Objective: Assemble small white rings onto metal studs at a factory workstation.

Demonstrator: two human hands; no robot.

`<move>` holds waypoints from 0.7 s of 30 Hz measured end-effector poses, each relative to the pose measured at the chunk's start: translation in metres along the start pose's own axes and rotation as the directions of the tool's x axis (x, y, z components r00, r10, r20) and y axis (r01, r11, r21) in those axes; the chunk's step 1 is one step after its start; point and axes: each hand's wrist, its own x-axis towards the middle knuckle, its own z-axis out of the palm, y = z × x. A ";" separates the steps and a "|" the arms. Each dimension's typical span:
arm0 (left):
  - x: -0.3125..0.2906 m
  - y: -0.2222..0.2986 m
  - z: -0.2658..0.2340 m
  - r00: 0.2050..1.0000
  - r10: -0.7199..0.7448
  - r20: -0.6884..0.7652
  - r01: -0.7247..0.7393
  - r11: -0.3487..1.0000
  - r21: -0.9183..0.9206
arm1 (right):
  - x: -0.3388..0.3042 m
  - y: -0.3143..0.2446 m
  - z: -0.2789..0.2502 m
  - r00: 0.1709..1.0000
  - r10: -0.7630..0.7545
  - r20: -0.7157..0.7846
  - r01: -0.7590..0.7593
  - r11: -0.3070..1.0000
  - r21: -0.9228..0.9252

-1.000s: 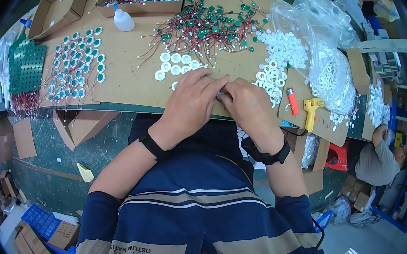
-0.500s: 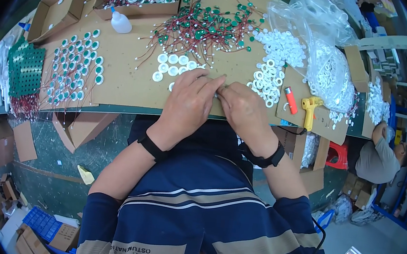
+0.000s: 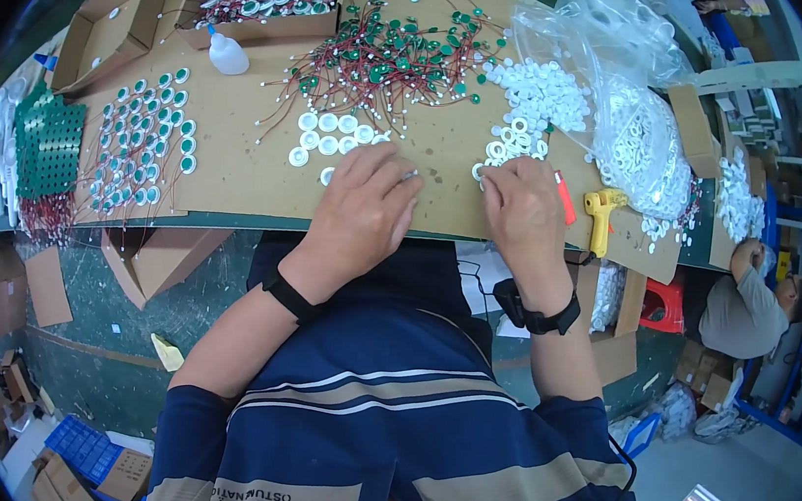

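Observation:
My left hand [image 3: 365, 205] rests over the cardboard sheet with its fingers curled together. A tiny pale piece shows at its fingertips, too small to name. Just beyond it lie white discs [image 3: 327, 123] in short rows, partly covered by the hand. My right hand [image 3: 528, 211] is at the near edge of a pile of white rings [image 3: 515, 141], its thumb and forefinger closing at one white ring [image 3: 478, 171]. The other fingers of that hand are bent and cover part of the pile.
Green discs with red wires [image 3: 399, 52] are heaped at the back; finished-looking wired discs [image 3: 142, 137] lie in rows at left. A white squeeze bottle [image 3: 228, 55] stands by a full carton [image 3: 333, 23]. At right are a red lighter [image 3: 565, 199], a yellow glue gun [image 3: 602, 219] and bagged white parts [image 3: 636, 139].
My hands were together in the middle and are now apart. The right one has moved right to the white rings; the left has stayed near the discs. The whole view has shifted slightly.

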 end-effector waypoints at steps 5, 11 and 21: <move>-0.001 0.001 -0.005 0.993 -0.111 -0.046 0.115 0.986 0.118 | -0.003 -0.016 0.005 1.000 -0.012 0.003 0.012 0.998 -0.055; -0.002 0.003 -0.006 0.992 -0.123 -0.020 0.125 0.986 0.114 | 0.001 -0.020 0.019 0.993 -0.120 0.022 0.118 0.991 0.065; 0.009 0.004 -0.003 0.996 -0.091 -0.024 0.093 0.993 0.070 | 0.009 -0.011 0.018 0.992 -0.128 -0.003 0.126 0.974 0.189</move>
